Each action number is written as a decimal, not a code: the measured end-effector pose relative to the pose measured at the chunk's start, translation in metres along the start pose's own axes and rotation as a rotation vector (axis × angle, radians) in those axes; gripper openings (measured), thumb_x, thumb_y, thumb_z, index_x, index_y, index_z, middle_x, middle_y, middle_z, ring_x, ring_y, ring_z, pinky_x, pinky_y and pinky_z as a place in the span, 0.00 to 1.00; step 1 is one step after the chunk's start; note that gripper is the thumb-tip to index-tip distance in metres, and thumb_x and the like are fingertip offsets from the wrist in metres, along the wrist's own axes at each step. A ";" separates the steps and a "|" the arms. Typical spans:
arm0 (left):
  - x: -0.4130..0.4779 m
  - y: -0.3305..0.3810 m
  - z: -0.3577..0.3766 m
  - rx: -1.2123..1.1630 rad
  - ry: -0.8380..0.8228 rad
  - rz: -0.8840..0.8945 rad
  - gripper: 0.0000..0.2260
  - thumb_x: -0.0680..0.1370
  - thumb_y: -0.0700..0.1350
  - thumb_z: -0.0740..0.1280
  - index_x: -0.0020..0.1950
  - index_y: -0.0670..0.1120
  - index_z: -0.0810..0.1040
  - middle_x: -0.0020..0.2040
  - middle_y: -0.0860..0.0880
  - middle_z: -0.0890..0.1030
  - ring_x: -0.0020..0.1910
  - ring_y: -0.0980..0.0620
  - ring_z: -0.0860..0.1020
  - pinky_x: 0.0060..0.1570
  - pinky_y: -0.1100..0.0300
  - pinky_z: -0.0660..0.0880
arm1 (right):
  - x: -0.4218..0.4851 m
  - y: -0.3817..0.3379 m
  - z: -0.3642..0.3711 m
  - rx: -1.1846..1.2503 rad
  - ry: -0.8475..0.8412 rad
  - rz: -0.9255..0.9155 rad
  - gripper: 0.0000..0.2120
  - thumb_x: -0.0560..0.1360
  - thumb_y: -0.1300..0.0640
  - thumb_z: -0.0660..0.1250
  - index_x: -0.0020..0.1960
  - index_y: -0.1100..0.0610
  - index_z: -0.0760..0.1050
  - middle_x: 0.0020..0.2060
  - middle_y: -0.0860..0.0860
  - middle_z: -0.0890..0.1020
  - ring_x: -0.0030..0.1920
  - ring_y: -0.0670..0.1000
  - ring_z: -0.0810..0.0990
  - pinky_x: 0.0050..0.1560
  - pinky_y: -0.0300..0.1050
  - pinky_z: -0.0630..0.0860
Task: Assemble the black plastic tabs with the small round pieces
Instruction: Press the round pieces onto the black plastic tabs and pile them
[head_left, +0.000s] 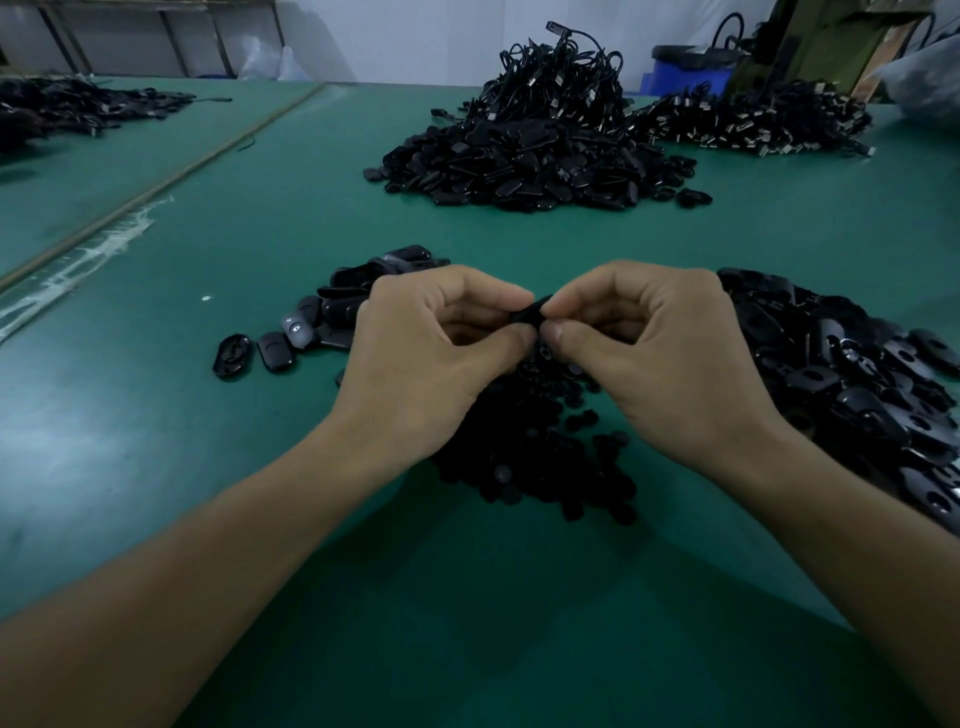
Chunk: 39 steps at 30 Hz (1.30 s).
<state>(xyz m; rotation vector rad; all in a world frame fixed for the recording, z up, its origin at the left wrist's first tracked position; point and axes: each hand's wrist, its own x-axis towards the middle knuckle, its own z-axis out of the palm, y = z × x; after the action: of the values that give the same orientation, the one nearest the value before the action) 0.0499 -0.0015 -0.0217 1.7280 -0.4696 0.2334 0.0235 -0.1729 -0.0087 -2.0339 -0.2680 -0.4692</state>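
Both forearms reach in from the near edge of the green table (156, 415). The left hand (431, 338) and right hand (649, 338) meet fingertip to fingertip, each pinching one black plastic tab (527, 313) between thumb and forefinger, the other fingers curled. The tab hangs in the air just above the far edge of the pile of small round pieces (535, 457). Only a sliver shows; its long axis seems to run from hand to hand, the right end slightly higher. Whether a round piece is on it cannot be told.

Right of that pile, touching it, lies a broad heap of tabs (857, 384). Left of it sits a smaller cluster of tabs (322, 317), a few lying singly. Well beyond the pile is a larger tab mound (524, 161) topped with tangled black cables (561, 78). Farther right behind stands a blue bin (685, 73), its contents unclear.
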 end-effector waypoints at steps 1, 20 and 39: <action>0.000 0.000 0.000 0.001 -0.004 -0.001 0.11 0.72 0.35 0.77 0.45 0.52 0.84 0.40 0.52 0.87 0.39 0.54 0.85 0.45 0.57 0.83 | 0.000 0.000 0.000 -0.002 0.001 0.003 0.08 0.73 0.63 0.75 0.42 0.50 0.82 0.34 0.45 0.85 0.36 0.45 0.84 0.43 0.45 0.82; -0.001 -0.007 -0.001 0.241 0.028 0.125 0.11 0.73 0.38 0.75 0.47 0.53 0.83 0.40 0.57 0.85 0.40 0.61 0.84 0.43 0.64 0.80 | -0.007 -0.004 0.011 -0.101 -0.011 -0.010 0.11 0.76 0.65 0.70 0.53 0.53 0.86 0.43 0.43 0.86 0.46 0.38 0.84 0.52 0.38 0.81; 0.003 -0.004 -0.005 0.003 -0.118 -0.039 0.10 0.70 0.43 0.74 0.48 0.55 0.81 0.40 0.52 0.87 0.37 0.52 0.84 0.40 0.62 0.81 | 0.003 0.006 -0.003 0.020 -0.126 0.027 0.11 0.75 0.62 0.72 0.47 0.45 0.82 0.40 0.43 0.86 0.43 0.42 0.84 0.49 0.40 0.80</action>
<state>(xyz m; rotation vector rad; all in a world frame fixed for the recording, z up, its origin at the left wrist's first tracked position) 0.0548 0.0036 -0.0227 1.7587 -0.5218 0.1044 0.0279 -0.1785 -0.0112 -2.0484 -0.3197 -0.3206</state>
